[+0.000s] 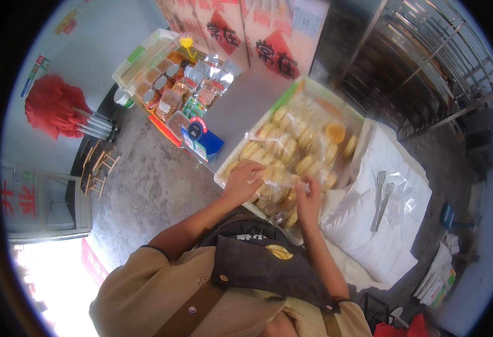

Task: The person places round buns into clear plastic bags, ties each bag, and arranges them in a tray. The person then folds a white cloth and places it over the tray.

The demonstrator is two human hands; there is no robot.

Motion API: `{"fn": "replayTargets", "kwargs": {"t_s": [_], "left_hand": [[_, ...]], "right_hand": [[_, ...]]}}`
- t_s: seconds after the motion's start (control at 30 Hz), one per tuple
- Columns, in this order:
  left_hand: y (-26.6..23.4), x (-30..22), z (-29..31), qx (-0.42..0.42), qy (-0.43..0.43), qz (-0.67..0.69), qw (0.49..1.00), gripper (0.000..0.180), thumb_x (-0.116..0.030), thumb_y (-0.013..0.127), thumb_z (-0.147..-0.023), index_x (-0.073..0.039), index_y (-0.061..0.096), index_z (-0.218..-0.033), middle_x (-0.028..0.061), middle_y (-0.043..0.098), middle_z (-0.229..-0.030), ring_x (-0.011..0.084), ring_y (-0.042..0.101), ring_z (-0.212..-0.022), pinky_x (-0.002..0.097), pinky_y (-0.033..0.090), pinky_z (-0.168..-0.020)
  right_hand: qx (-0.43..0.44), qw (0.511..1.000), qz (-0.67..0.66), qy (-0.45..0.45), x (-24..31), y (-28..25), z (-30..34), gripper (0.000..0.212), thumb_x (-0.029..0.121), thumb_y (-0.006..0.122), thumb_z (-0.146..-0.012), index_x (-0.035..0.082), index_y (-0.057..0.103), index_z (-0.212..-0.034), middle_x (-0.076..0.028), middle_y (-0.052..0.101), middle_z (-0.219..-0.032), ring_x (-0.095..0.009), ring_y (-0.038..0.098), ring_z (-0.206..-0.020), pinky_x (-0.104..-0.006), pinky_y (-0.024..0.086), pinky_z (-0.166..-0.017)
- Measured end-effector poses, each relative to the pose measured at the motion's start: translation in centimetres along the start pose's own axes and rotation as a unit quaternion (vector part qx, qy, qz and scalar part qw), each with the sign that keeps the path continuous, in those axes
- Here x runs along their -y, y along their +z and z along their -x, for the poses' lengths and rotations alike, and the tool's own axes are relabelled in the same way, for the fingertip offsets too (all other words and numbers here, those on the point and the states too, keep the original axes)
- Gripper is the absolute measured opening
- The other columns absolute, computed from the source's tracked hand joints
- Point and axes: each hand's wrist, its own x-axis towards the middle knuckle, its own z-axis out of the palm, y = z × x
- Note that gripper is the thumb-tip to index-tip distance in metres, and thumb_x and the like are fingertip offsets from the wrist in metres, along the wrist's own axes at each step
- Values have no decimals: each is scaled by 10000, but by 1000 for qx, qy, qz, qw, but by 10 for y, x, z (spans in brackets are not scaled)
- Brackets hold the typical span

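Observation:
A clear plastic bag of round, pale yellow flat breads (pixel 273 186) lies between my two hands in the near part of a large cream box (pixel 229 160). My left hand (pixel 242 182) is closed on the bag's left side, with its fingers curled in. On the other side, my right hand (pixel 308 197) pinches the bag's plastic between thumb and fingers. More bagged breads (pixel 283 140) fill the box beyond my hands. Two orange-yellow rounds show toward its right side, one of them a deeper-coloured round (pixel 335 133). Parts of the held bag's plastic are hidden by my fingers.
Metal tongs (pixel 382 199) and a clear bag rest on a white quilt (pixel 364 224) right of the box. A grey counter (pixel 241 106), a blue sign stand (pixel 206 143) and a crate of jars and packets (pixel 170 90) lie left. A metal rack (pixel 426 67) stands far right.

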Motion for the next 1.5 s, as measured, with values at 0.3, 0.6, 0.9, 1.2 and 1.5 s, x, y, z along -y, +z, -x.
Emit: {"fn": "replayTargets", "kwargs": {"t_s": [0.3,0.6,0.9,1.2,1.5], "left_hand": [[14,7,16,122,-153,-91,976,869,-353,777,-884,78,406,-1541,271,511,-1523,334,499,-1422,390,382,-1176],[29,-29,-125,113,-52,132,983,737,-232,759,-926,72,435,-1514,192,577,-1434,252,554,-1321,366,432,-1118],[64,-9,-328,198,-77,-180,961,834,-230,762,-778,6,458,-1518,271,561,-1434,403,529,-1345,457,413,-1149],[99,44,-355,201,236,-354,882,762,-292,726,-829,-79,491,-1523,192,393,-1623,369,373,-1495,542,250,-1250],[100,60,-351,242,227,-380,863,737,-351,728,-877,-61,498,-1514,212,433,-1595,379,363,-1505,579,209,-1257]], "right_hand": [[56,938,-237,248,15,34,23,748,264,667,-1014,-20,302,-1602,-189,448,-1546,-279,487,-1368,-379,410,-1122],[1,976,-193,102,92,23,-91,763,194,658,-1007,-34,260,-1617,-196,423,-1576,-270,471,-1394,-367,405,-1141],[-28,997,25,69,13,70,-324,736,285,668,-959,-64,398,-1549,-318,432,-1556,-441,457,-1423,-443,333,-1200],[-46,990,115,70,-48,77,-319,572,199,643,-941,-35,528,-1450,-307,550,-1415,-420,564,-1296,-432,464,-1081],[-217,931,225,-191,30,-45,-209,173,22,676,-903,31,710,-1073,-169,662,-1108,-357,661,-1053,-402,530,-912]]}}
